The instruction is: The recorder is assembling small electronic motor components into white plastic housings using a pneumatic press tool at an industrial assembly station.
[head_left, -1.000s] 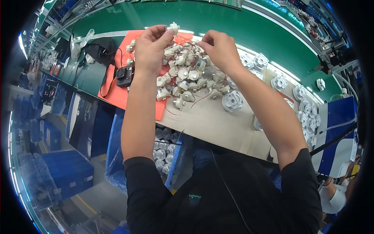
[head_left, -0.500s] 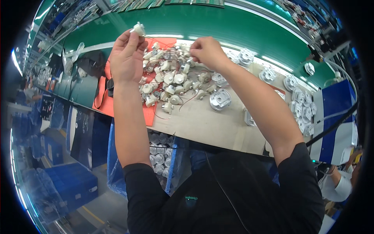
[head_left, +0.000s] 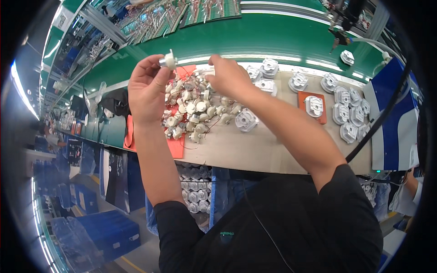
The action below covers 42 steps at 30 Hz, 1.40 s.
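Raised over the far left of the bench, my left hand (head_left: 148, 93) pinches a small white motor (head_left: 169, 60) with a metal end between thumb and fingers. Thin reddish wires trail from the motor toward the right. My right hand (head_left: 230, 81) is closed a little to the right of it; its fingertips face away, so what they grip, if anything, is hidden. Below and between the hands lies a heap of similar motors (head_left: 200, 107) with tangled wires, partly on an orange sheet (head_left: 176, 148). A white round housing (head_left: 246, 119) sits at the heap's right side.
More white housings (head_left: 349, 131) cluster at the right, and one rests on an orange-brown block (head_left: 322, 116). A blue and white machine (head_left: 391, 123) stands at the right edge. Behind runs a green surface (head_left: 273, 38). Under the bench, a blue-lined bin (head_left: 214, 195) holds white parts.
The view has shifted. The motor in my left hand has turned, its metal end now facing left. My right hand has come nearer to the left hand.
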### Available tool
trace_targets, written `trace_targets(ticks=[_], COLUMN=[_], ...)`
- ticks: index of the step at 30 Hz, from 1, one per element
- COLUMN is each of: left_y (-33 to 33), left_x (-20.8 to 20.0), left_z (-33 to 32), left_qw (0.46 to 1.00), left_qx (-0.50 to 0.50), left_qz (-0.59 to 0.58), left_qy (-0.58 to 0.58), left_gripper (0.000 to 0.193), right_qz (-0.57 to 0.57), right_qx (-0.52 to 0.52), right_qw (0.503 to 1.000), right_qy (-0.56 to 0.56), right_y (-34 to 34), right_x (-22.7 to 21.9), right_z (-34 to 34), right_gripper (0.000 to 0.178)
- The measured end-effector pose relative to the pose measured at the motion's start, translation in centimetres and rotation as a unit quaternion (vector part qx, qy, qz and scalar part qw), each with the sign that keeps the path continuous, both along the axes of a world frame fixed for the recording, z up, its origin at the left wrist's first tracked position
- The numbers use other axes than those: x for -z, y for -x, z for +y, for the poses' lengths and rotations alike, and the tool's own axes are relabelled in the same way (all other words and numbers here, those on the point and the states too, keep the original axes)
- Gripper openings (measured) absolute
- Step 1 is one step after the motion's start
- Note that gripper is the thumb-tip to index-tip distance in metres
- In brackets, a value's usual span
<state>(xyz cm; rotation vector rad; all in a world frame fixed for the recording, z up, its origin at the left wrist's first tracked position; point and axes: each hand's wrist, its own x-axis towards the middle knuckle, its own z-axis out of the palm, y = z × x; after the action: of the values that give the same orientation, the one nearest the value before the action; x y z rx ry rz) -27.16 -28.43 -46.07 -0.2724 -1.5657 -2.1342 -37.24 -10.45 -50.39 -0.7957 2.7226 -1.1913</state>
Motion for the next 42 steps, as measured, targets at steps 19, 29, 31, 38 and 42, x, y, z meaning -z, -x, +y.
trace_targets(ticks=[19, 29, 31, 38, 42], left_y=[11.3, 12.4, 12.5, 12.4, 12.6], left_x=[7.4, 8.7, 8.6, 8.2, 8.0], left_z=[26.1, 28.1, 28.1, 28.8, 28.6], left_qw=[0.786, 0.757, 0.749, 0.734, 0.734], left_qx=[0.21, 0.224, 0.22, 0.208, 0.22], left_qz=[-0.026, -0.065, -0.06, -0.019, -0.027], left_qy=[0.581, 0.61, 0.622, 0.647, 0.642], left_gripper=[0.029, 0.031, 0.031, 0.032, 0.033], right_qz=[-0.04, 0.029, 0.039, 0.096, 0.122], right_qx=[-0.152, 0.0, -0.001, -0.005, 0.025], right_qw=[0.97, 0.977, 0.976, 0.98, 0.975], right_qy=[0.184, 0.212, 0.213, 0.176, 0.182], right_y=[-18.3, -15.4, -14.9, -12.4, -10.5], right_x=[0.3, 0.8, 0.8, -0.5, -1.4], right_z=[42.6, 45.8, 45.6, 43.7, 41.3], right_gripper=[0.041, 0.036, 0.036, 0.035, 0.026])
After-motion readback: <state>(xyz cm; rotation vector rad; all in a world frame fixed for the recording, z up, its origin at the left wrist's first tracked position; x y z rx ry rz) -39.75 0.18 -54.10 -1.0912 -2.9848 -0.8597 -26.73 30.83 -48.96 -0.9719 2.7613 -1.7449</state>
